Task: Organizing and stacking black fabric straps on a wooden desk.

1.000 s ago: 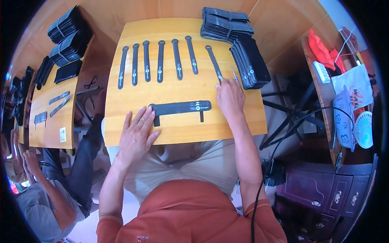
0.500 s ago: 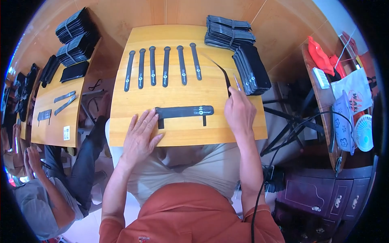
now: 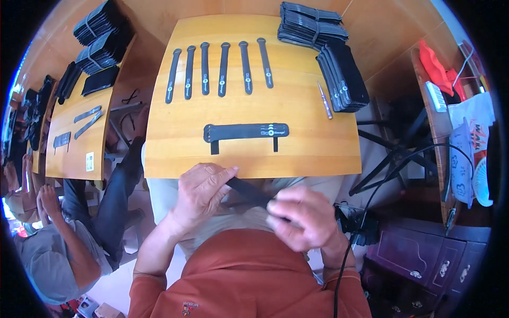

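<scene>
A dark strip (image 3: 249, 192) is stretched between my two hands, just off the table's front edge and above my lap. Its left end is pinched by the thumb and fingers of my left hand (image 3: 203, 192). My right hand (image 3: 303, 216), slightly blurred, grips the other end, its fingers closed. On the table ahead of them lies a wide dark grey strap (image 3: 248, 131) with printing near its right end. Two short black tabs (image 3: 214, 147) stick out from under it toward me.
Several grey straps (image 3: 223, 69) lie in a row across the wooden table (image 3: 297, 151). At its right, a slim pen-like tool (image 3: 324, 100) lies beside a dark stack (image 3: 343, 77), with banded bundles (image 3: 313, 26) behind. Another person (image 3: 58, 254) sits left at a second table (image 3: 74, 156).
My right hand has brought the strip from the table's right side down over my lap. My left hand has left the wide strap and taken the strip's other end.
</scene>
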`<state>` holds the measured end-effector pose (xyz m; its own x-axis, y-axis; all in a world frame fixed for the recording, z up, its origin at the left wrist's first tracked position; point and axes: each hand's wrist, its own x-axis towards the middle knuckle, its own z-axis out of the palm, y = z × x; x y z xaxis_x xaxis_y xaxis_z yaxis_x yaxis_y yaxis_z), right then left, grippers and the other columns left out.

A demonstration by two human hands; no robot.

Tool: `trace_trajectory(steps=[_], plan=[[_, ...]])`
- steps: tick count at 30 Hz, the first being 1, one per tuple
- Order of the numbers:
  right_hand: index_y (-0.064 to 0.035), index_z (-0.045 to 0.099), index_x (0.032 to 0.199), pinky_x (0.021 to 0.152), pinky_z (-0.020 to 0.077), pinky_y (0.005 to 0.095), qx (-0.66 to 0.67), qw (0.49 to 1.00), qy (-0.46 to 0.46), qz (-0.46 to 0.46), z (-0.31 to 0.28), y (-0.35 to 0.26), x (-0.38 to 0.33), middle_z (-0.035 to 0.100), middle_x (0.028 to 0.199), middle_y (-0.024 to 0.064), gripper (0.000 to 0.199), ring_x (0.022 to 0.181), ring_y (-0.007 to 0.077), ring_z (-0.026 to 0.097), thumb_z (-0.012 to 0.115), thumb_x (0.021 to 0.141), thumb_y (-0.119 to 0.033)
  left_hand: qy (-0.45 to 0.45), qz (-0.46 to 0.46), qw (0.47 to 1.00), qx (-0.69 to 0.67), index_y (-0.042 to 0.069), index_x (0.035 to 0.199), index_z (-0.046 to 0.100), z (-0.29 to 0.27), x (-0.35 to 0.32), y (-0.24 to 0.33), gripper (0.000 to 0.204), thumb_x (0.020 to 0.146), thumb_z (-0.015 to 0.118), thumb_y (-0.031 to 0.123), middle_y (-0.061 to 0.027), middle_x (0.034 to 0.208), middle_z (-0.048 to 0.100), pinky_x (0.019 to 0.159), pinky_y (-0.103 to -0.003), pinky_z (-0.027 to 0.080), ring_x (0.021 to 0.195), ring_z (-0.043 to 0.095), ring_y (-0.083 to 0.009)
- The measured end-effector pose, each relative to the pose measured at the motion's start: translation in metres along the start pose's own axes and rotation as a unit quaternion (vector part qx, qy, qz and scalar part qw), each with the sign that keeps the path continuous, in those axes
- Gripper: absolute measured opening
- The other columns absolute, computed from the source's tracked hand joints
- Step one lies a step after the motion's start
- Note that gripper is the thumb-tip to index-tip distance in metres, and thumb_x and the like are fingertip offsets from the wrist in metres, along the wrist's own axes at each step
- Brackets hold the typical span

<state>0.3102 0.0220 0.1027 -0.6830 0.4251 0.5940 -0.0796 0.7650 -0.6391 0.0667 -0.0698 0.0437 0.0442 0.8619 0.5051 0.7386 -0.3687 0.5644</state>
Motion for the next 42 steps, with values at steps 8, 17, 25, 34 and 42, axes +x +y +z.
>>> trace_trajectory(steps=[8, 17, 25, 34, 42], plan=[[0.0042, 0.073, 0.11, 0.07, 0.054, 0.0298, 0.05, 0.973, 0.099, 0.201, 0.01, 0.061, -0.026, 0.071, 0.093, 0.0142, 0.015, 0.078, 0.0219, 0.07, 0.07, 0.098, -0.005, -0.042, -0.261, 0.95, -0.168, -0.003, 0.108, 0.076, -0.005, -0.016, -0.01, 0.017, 0.096, 0.077, 0.009, -0.0115, 0.085, 0.075, 0.071, -0.031, 0.057, 0.077, 0.072, -0.02], [0.0076, 0.074, 0.111, 0.065, 0.0551, 0.0247, 0.093, 0.933, 0.18, 0.296, 0.021, 0.098, -0.039, 0.071, 0.086, 0.0087, 0.02, 0.07, 0.0112, 0.067, 0.072, 0.102, -0.01, -0.02, -0.42, 0.854, -0.305, -0.003, 0.11, 0.075, -0.004, -0.014, -0.041, 0.016, 0.103, 0.071, 0.011, -0.0068, 0.091, 0.076, 0.073, -0.026, 0.06, 0.078, 0.071, -0.0107], [0.0061, 0.075, 0.112, 0.065, 0.0566, 0.0255, 0.099, 0.903, 0.199, 0.367, 0.029, 0.123, -0.041, 0.073, 0.081, 0.0086, 0.021, 0.07, 0.0117, 0.07, 0.074, 0.101, -0.011, 0.039, -0.423, 0.856, -0.295, -0.004, 0.11, 0.076, 0.003, -0.005, -0.059, 0.018, 0.101, 0.075, 0.012, -0.0027, 0.082, 0.073, 0.069, -0.02, 0.054, 0.074, 0.066, -0.0067], [0.0048, 0.075, 0.11, 0.066, 0.0568, 0.026, 0.03, 0.914, 0.193, 0.355, 0.032, 0.14, -0.036, 0.073, 0.09, 0.0083, 0.015, 0.076, 0.0111, 0.069, 0.074, 0.099, -0.005, 0.052, -0.45, 0.845, -0.284, -0.004, 0.107, 0.075, 0.006, 0.007, -0.072, 0.016, 0.101, 0.074, 0.011, -0.0041, 0.081, 0.073, 0.066, -0.023, 0.055, 0.071, 0.065, -0.008], [0.0051, 0.075, 0.111, 0.059, 0.0477, 0.0255, -0.007, 0.924, 0.155, 0.348, 0.028, 0.148, -0.029, 0.071, 0.09, 0.0095, 0.015, 0.069, 0.0103, 0.062, 0.073, 0.098, -0.003, 0.05, -0.474, 0.836, -0.272, -0.006, 0.114, 0.074, 0.01, 0.018, -0.076, 0.018, 0.103, 0.07, 0.007, -0.0026, 0.082, 0.072, 0.067, -0.022, 0.054, 0.072, 0.064, -0.0062]])
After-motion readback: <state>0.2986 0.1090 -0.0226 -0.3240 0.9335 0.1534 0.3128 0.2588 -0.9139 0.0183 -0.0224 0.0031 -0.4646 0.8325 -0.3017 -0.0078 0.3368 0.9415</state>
